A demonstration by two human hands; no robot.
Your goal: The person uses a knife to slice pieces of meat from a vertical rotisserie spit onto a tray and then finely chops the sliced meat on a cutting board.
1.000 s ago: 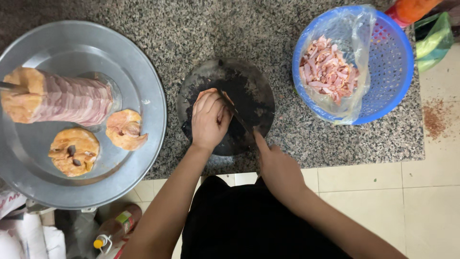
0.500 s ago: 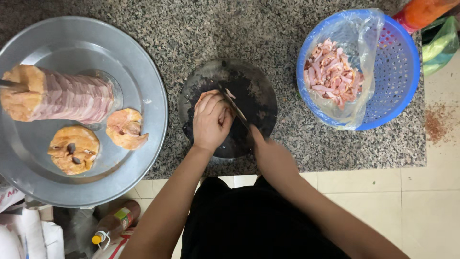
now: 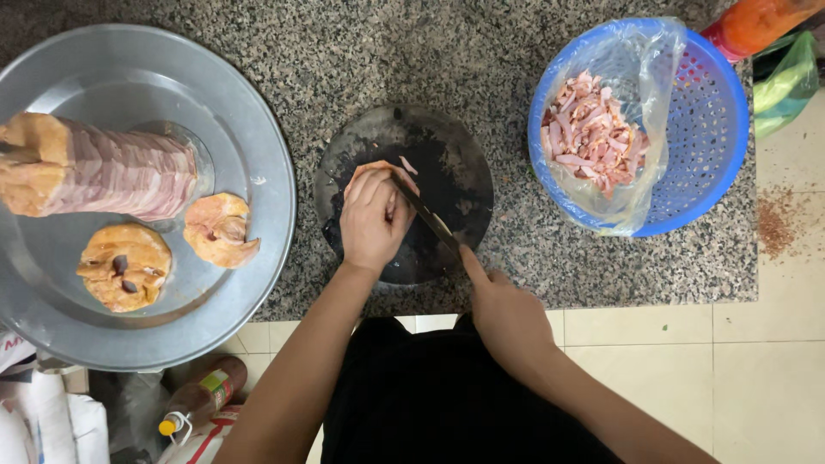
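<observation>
My left hand point(image 3: 371, 219) presses down on a pink piece of meat point(image 3: 378, 169) lying on a round dark cutting board point(image 3: 455, 185) on the granite slab. My right hand point(image 3: 507, 314) grips a knife point(image 3: 427, 216) whose blade runs up along the left hand's fingers into the meat. A small pink sliver lies on the board just beyond the fingertips.
A big round metal tray point(image 3: 258, 129) at left carries a stacked roll of sliced meat point(image 3: 112, 172) and two orange round pieces point(image 3: 219, 228). A blue basket point(image 3: 705, 112) lined with a clear bag of cut meat strips point(image 3: 589, 133) stands at right. Bottles lie on the tiled floor.
The knife blade has shifted slightly against the meat under my left hand. Both hands stay over the board; the view moved a little.
</observation>
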